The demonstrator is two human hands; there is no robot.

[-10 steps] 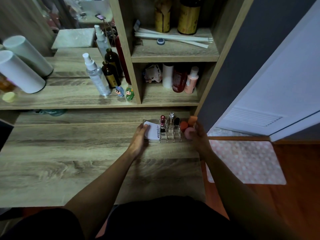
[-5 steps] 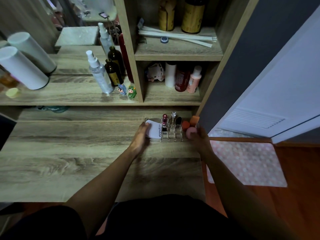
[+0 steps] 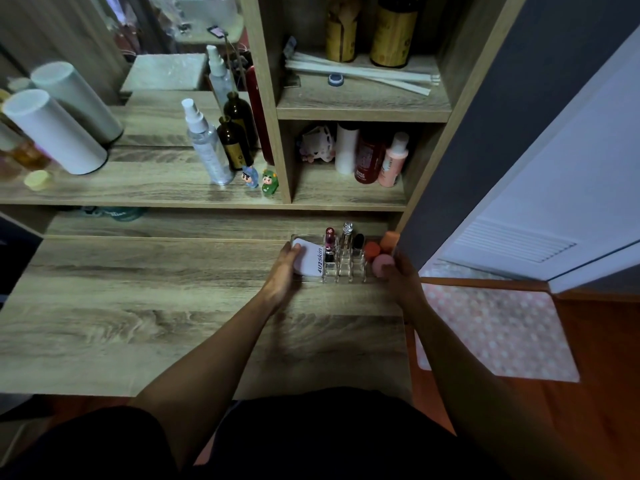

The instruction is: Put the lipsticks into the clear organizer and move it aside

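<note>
Clear acrylic, the gridded organizer [image 3: 341, 263] sits between our hands with three upright lipsticks [image 3: 329, 239] in its slots. Our left hand [image 3: 282, 271] clasps its left end beside a white compact [image 3: 310, 256]; our right hand [image 3: 401, 280] grips the right end, against pink sponges [image 3: 382, 263], on the wooden desk [image 3: 138, 306].

three lipsticks [image 3: 330, 239] [image 3: 347, 233] [image 3: 358, 241], one clear organizer [image 3: 341, 268], three sponges [image 3: 372, 250] [image 3: 389, 240] [image 3: 382, 264], two figurines [image 3: 250, 176] [image 3: 269, 182].
</note>
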